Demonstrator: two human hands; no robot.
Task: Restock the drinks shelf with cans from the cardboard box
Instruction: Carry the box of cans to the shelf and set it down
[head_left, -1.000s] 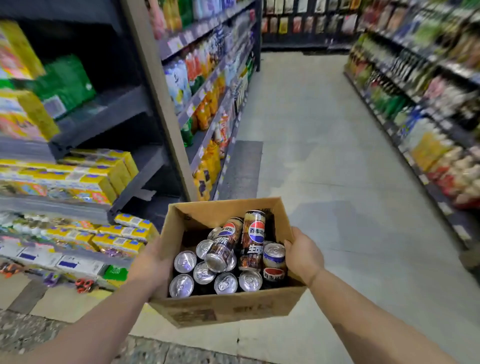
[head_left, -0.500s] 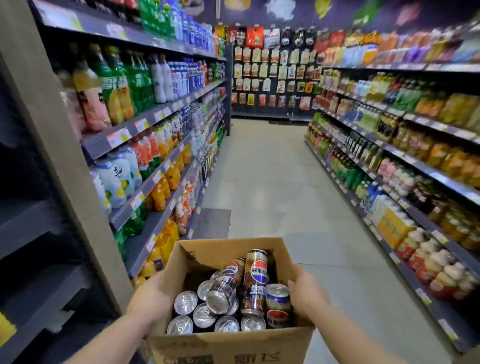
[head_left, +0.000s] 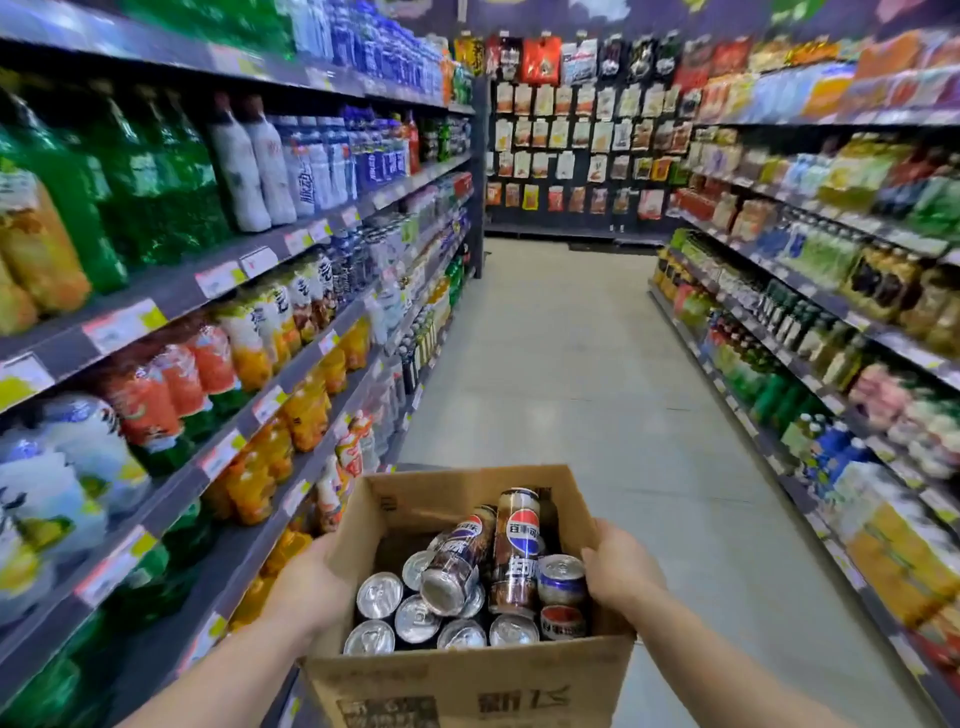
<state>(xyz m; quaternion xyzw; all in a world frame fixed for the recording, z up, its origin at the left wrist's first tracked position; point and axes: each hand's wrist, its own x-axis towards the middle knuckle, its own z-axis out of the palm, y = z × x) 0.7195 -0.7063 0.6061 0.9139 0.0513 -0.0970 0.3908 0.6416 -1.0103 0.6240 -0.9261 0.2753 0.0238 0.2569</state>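
Note:
An open cardboard box (head_left: 467, 680) is held in front of me at waist height. My left hand (head_left: 306, 590) grips its left wall and my right hand (head_left: 621, 574) grips its right wall. Inside stand several cola cans (head_left: 415, 618) with silver tops, and two brown cans (head_left: 517, 545) lie slanted on top of them. The drinks shelf (head_left: 270, 400) runs along my left, packed with bottles.
The grey floor of the aisle (head_left: 561, 353) stretches ahead between the left shelving and a right shelving unit (head_left: 810, 322) full of bottles. A rack of hanging snack packets (head_left: 576, 135) closes the far end. A dark floor mat lies just beyond the box.
The view has lifted and swung from the snack shelves and floor to looking down the drinks aisle. The box has stayed in both hands and the cans have not shifted.

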